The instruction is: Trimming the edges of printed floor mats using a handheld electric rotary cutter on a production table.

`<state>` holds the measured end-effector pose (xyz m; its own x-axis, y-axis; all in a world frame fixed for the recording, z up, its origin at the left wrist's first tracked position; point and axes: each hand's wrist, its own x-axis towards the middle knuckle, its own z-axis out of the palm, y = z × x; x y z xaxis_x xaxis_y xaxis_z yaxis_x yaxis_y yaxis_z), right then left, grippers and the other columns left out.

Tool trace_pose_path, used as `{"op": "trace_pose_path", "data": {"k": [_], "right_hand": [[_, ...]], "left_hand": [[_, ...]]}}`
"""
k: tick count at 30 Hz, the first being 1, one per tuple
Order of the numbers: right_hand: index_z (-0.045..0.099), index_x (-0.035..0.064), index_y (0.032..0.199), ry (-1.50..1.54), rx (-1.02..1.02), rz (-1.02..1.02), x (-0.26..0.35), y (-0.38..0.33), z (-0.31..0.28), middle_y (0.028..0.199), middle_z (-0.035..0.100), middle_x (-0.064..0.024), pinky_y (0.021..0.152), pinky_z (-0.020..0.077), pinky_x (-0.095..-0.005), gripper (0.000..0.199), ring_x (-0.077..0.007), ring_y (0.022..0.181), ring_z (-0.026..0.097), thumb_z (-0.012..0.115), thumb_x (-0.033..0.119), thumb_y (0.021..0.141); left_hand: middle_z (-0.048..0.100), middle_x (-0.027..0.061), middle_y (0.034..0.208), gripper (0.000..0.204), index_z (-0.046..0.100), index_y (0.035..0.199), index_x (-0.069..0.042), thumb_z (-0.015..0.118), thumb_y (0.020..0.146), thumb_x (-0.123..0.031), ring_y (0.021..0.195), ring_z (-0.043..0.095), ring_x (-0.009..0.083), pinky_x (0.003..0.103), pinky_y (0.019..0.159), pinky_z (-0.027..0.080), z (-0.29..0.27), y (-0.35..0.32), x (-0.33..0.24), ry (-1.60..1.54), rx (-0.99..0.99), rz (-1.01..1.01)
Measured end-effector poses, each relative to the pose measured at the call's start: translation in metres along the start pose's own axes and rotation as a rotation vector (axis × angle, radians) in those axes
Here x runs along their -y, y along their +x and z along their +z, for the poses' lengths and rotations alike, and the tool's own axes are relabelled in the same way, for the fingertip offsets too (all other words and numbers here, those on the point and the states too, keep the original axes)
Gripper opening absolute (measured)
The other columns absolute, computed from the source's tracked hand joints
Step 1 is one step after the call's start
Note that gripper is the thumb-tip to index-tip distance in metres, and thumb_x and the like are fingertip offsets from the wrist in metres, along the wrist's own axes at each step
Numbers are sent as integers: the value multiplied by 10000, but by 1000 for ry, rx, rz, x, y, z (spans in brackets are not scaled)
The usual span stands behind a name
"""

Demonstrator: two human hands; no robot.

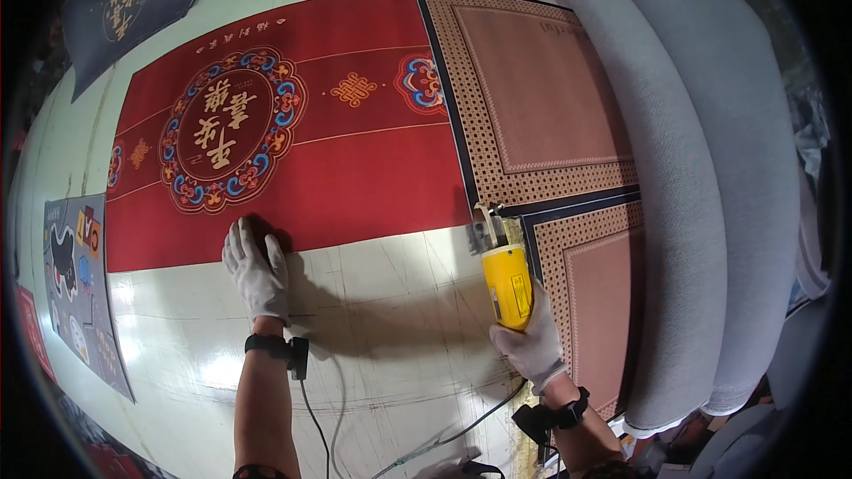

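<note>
My left hand [257, 273], in a pale glove, lies flat with fingers stretched out at the near edge of a red mat [373, 186]. The mat bears a round gold and blue emblem. My right hand [536, 344], gloved too, is closed around the yellow body of an electric cutter [508, 288]. The cutter's metal head is at the red mat's near right corner, by the dark border of the brown mat material [555, 98]. That material has a checkered border and adjoins the red mat on the right. Its blade cannot be made out.
Large grey rolls [683, 186] lie along the right, over the brown material's edge. A dark mat [133, 9] is at the far left, and a grey cartoon-patterned mat [84, 293] at the near left. A cord [444, 442] runs across the pale, scratched table [195, 346].
</note>
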<state>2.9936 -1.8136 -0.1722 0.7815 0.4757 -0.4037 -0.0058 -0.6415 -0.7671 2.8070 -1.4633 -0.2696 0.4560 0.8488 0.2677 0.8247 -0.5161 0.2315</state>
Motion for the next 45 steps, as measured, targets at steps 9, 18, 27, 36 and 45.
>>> {"op": "trace_pose_path", "data": {"k": [9, 18, 27, 36, 45], "right_hand": [[254, -51, 1456, 22, -55, -67, -4, 15, 8, 1189, 530, -159, 938, 490, -326, 855, -252, 1052, 592, 707, 133, 754], [336, -20, 1396, 136, -135, -164, 10, 55, 25, 1064, 546, -112, 822, 508, -310, 766, -181, 917, 578, 674, 92, 718], [361, -15, 1333, 209, -127, -182, 25, 101, 31, 1020, 534, -44, 699, 494, -242, 669, -109, 835, 537, 627, -59, 721], [374, 15, 1296, 211, -141, -244, 43, 163, 35, 924, 592, -104, 707, 526, -323, 650, -205, 751, 617, 643, 72, 707], [399, 31, 1218, 211, -123, -219, 81, 216, 35, 812, 603, -83, 657, 526, -334, 574, -203, 668, 615, 640, 61, 698]], "left_hand": [[414, 186, 1486, 555, 412, 1451, -46, 463, 1001, -367, 1368, 364, 379, 464, 1158, 274, -1, 1, -2, 3, 5, 6], [405, 187, 1491, 555, 395, 1467, -73, 463, 1000, -366, 1366, 359, 396, 470, 1156, 280, 1, 0, 0, 4, 17, -13], [419, 188, 1479, 569, 403, 1453, -43, 489, 976, -341, 1372, 362, 371, 465, 1165, 267, -2, 1, -2, 2, 28, -28], [406, 193, 1485, 547, 419, 1451, -56, 475, 993, -351, 1353, 366, 396, 480, 1142, 305, 0, 0, -2, 20, 35, -39], [443, 197, 1453, 558, 434, 1435, -44, 495, 967, -341, 1356, 386, 372, 475, 1159, 283, -3, 0, -2, 19, 14, -36]]}}
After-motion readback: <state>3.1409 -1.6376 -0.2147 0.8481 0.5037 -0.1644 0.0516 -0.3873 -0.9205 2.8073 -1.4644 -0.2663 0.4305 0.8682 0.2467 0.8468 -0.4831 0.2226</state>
